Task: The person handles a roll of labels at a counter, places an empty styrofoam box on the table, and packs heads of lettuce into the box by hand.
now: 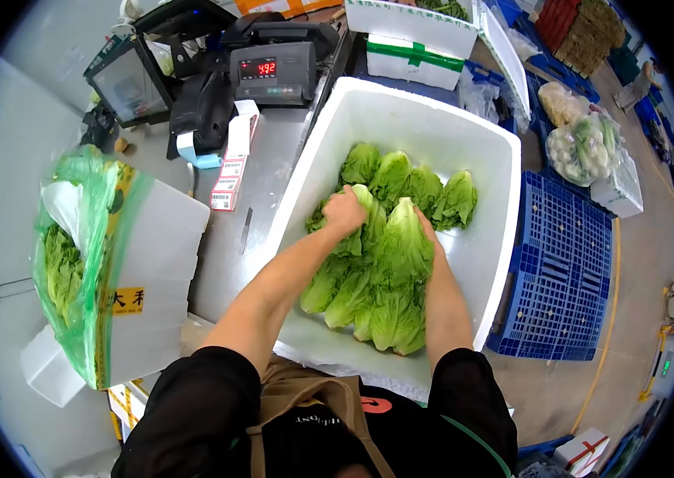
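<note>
A white foam box (504, 231) in front of me holds several heads of green romaine lettuce, lying in rows. My left hand (345, 210) is closed around the top end of one lettuce head (372, 225), and its fingertips are partly hidden by leaves. Beside it, my right hand (428, 233) grips the right side of a larger lettuce head (403, 245) with a pale stem end pointing away from me. Some of the right fingers are hidden behind that head. More lettuce lies at the box's far side and near side.
Left of the box, a scale display (267, 67) reads 492 in red digits, decimal point unclear. A label strip (230, 171) hangs by the black printer (203, 111). Another foam box (154, 271), lined with green plastic, holds lettuce. A blue pallet (564, 271) lies at right.
</note>
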The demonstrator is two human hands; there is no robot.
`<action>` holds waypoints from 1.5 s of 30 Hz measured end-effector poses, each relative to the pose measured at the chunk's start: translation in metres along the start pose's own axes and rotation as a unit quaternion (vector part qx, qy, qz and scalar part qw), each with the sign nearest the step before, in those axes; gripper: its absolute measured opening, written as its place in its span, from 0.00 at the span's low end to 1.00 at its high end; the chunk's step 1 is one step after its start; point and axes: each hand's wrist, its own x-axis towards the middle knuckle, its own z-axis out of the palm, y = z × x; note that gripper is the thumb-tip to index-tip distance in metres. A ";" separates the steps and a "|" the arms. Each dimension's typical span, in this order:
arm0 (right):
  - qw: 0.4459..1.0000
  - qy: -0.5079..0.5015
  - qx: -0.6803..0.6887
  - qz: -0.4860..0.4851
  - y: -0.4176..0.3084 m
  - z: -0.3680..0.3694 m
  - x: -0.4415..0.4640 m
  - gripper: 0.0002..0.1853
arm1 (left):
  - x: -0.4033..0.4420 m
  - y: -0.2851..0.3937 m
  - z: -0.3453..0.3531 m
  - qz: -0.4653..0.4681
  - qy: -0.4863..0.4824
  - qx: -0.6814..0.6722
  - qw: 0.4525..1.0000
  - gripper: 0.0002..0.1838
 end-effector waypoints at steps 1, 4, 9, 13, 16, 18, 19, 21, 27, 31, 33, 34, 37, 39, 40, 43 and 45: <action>0.998 0.028 -0.048 0.016 -0.007 -0.007 -0.001 0.32 | 0.000 -0.007 0.002 -0.023 -0.024 -0.041 0.999 0.26; 0.985 0.092 -0.145 0.015 -0.015 -0.008 -0.003 0.39 | 0.001 -0.039 0.012 -0.020 -0.075 -0.190 0.979 0.30; 0.926 0.195 -0.322 0.030 -0.023 -0.007 0.028 0.49 | 0.047 -0.079 0.062 0.014 -0.097 -0.306 0.947 0.31; 0.872 0.240 -0.422 0.056 -0.043 0.020 0.005 0.54 | 0.014 -0.029 0.015 0.043 -0.022 -0.012 0.999 0.25; 0.850 0.242 -0.468 -0.001 -0.046 0.054 -0.026 0.54 | -0.010 -0.015 -0.005 0.206 0.161 0.123 0.958 0.20; 0.816 0.223 -0.529 -0.065 -0.027 0.063 -0.037 0.52 | -0.016 -0.016 -0.005 0.263 0.195 0.024 0.945 0.21; 0.782 0.211 -0.577 -0.104 -0.008 0.057 -0.033 0.51 | -0.023 -0.020 0.005 0.231 0.179 0.000 0.956 0.24; 0.723 0.227 -0.635 -0.153 0.025 0.054 -0.030 0.48 | -0.028 -0.041 0.040 0.235 0.196 -0.015 0.952 0.28; 0.690 0.288 -0.626 -0.221 0.087 0.012 -0.022 0.40 | -0.004 -0.074 0.087 0.154 0.102 -0.118 0.976 0.33; 0.658 0.267 -0.626 -0.322 0.107 -0.035 0.008 0.43 | 0.045 -0.085 0.162 0.204 0.211 0.018 0.956 0.29; 0.667 0.235 -0.647 -0.286 0.093 -0.023 -0.002 0.43 | 0.026 -0.046 0.121 0.066 0.221 0.073 0.970 0.22; 0.651 0.209 -0.679 -0.267 0.083 -0.039 0.004 0.43 | 0.009 -0.025 0.070 0.110 0.150 0.111 0.976 0.15; 0.477 0.244 -0.837 0.110 0.014 0.096 -0.045 0.42 | 0.025 0.023 -0.029 0.347 0.033 0.066 0.935 0.11; 0.413 0.276 -0.863 0.090 -0.032 0.110 -0.009 0.35 | 0.006 0.038 -0.136 0.381 0.016 0.032 0.924 0.08; 0.399 0.274 -0.875 0.012 -0.057 0.117 0.002 0.33 | -0.030 0.029 -0.211 0.408 -0.066 0.039 0.910 0.12; 0.384 0.137 -0.785 -0.467 -0.093 0.221 -0.027 0.27 | -0.120 -0.036 -0.353 0.439 0.068 -0.045 0.895 0.23; 0.367 0.040 -0.714 -0.595 -0.075 0.347 -0.084 0.22 | -0.187 -0.117 -0.418 0.430 0.262 0.004 0.864 0.22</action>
